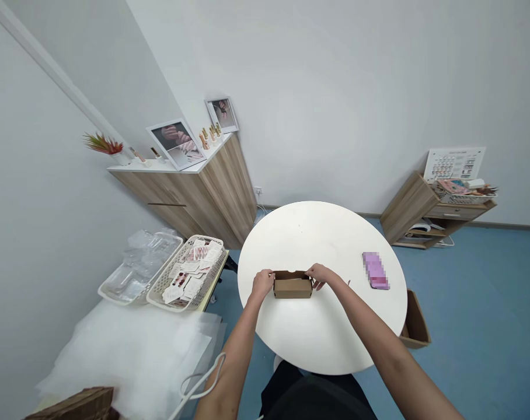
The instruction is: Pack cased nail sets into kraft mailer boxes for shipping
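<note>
Pale, plain walls [335,87] fill the upper frame in soft, even light, and I see a corner run down at upper left. Left of centre, my view has a wood-grain cabinet [225,186] with a white top, a wall socket [258,190] beside it. A low wood-grain drawer unit [407,205] stands at right on blue flooring [488,280]; the round white bench [304,338] sits lower centre.

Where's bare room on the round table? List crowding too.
Bare: round table between the cardboard box and near rim; also beyond box, save specks. Crowded: around box, left hand, right hand; beyond right forearm, purple item.
</note>
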Motion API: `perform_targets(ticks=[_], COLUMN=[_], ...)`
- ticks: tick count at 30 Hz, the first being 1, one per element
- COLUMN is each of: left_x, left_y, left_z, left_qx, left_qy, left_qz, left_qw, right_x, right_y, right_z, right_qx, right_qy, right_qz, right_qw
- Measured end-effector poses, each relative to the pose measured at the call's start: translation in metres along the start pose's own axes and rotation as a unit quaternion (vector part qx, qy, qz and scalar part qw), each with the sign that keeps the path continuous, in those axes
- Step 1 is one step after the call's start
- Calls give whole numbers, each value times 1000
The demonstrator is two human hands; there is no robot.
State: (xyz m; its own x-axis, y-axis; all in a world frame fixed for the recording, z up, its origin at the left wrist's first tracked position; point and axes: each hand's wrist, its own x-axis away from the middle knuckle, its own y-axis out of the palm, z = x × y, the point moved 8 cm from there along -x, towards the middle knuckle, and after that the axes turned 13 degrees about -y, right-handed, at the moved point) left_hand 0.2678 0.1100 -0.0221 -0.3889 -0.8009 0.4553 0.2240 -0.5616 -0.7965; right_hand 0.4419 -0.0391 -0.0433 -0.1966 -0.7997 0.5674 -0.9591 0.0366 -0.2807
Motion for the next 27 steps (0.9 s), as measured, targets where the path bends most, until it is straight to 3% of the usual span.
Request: perform_targets(ticks=[15,27], left_x=[17,21], left_y=[0,-2], left_z=[-1,-4], left_qx=[-10,-4], left_qy=[19,19], left_qz=[27,29], left_qw=[999,999], right_x=[4,7], right_y=[8,14], right_z=[1,4], right_qx=[63,52], right_qy=[-32,-31], right_qz=[71,51], right_qw=[995,997])
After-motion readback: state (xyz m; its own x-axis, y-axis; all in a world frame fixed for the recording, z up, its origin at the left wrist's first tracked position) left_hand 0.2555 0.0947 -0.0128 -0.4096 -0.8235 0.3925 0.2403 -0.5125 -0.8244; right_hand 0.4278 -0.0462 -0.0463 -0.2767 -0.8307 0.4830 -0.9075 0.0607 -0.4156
